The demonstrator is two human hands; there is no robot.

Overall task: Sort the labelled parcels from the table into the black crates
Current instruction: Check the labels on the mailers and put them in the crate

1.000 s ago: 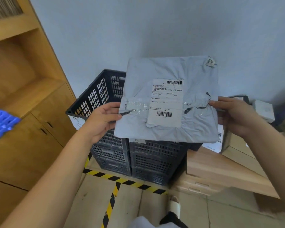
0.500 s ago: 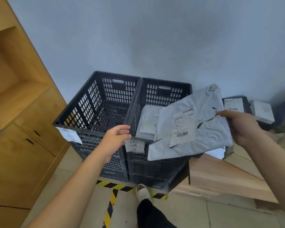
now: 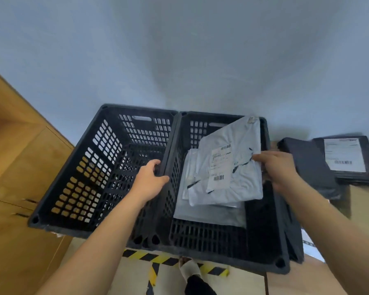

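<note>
Two black slotted crates stand side by side against the wall: the left crate (image 3: pixel 77 167) holds nothing I can see, the right crate (image 3: pixel 262 237) holds grey mailer bags (image 3: pixel 211 216). My right hand (image 3: pixel 275 169) grips the right edge of a grey parcel (image 3: pixel 241 182) with a white barcode label, held low inside the right crate over the other bags. My left hand (image 3: pixel 149 182) rests on the rim between the two crates, fingers curled over it.
Black parcels (image 3: pixel 311 167), one with a white label (image 3: pixel 343 154), lie on the wooden table at the right. A wooden cabinet (image 3: pixel 15 167) stands at the left. Yellow-black floor tape (image 3: pixel 164 257) and my foot (image 3: pixel 190 271) show below the crates.
My left hand let go of the grey parcel and moved onto the crate rim. My right hand lowered the parcel into the right crate. My view tilted down over the crates.
</note>
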